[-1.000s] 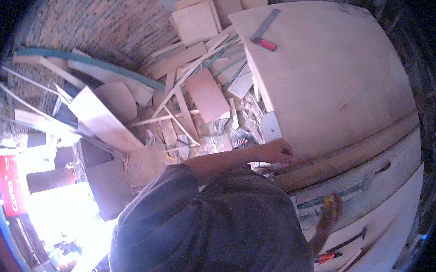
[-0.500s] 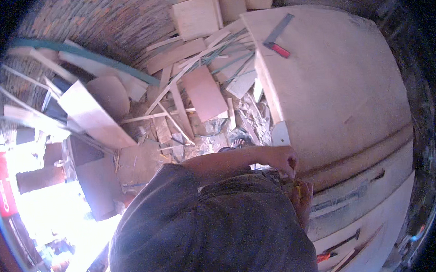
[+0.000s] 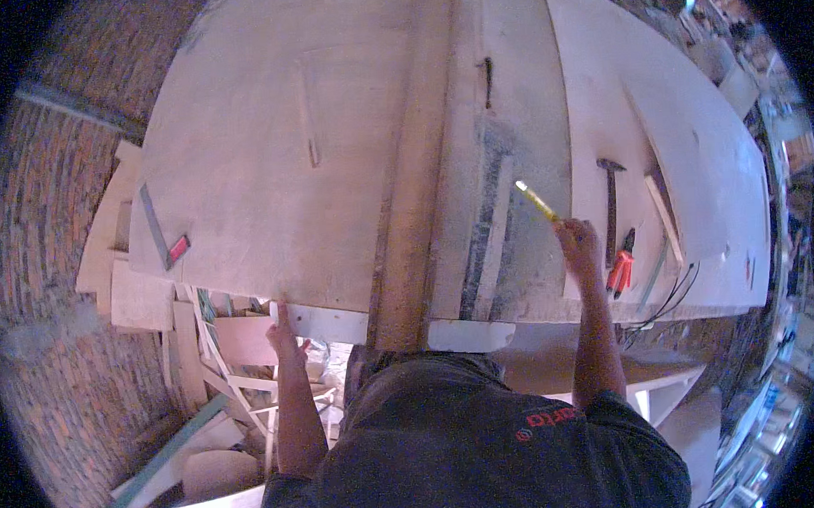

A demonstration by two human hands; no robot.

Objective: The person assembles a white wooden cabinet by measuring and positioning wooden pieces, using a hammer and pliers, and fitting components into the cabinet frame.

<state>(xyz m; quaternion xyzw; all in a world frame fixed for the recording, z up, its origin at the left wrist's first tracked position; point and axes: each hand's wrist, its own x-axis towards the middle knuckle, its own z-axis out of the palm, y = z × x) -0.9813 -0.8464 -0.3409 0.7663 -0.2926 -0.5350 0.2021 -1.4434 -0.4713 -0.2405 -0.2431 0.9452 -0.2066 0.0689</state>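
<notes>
My left hand [image 3: 285, 339] is at the near edge of a large pale wooden board [image 3: 267, 169]. One finger stretches up against that edge and the thumb stands apart; it holds nothing that I can see. Raised over the worktop on the right, my right hand [image 3: 579, 239] is closed round a narrow yellow strip [image 3: 538, 201] with a bright tip, which points up and to the left. Close by to its right lie a hammer [image 3: 611, 204] and red-handled pliers [image 3: 622, 274]. A try square [image 3: 159, 230] with a red handle rests on the board's left corner.
A long brown wooden beam [image 3: 414, 163] crosses the worktop beside the board. A thin stick [image 3: 308, 113] lies on the board, and a dark cable [image 3: 672, 301] hangs over the front edge at right. Offcuts [image 3: 247, 338] are heaped on the floor at left, near a brick wall [image 3: 51, 224].
My view has swung right to face the worktop. My hands, close together before at my body, are now wide apart; the right one holds the yellow strip out over the worktop.
</notes>
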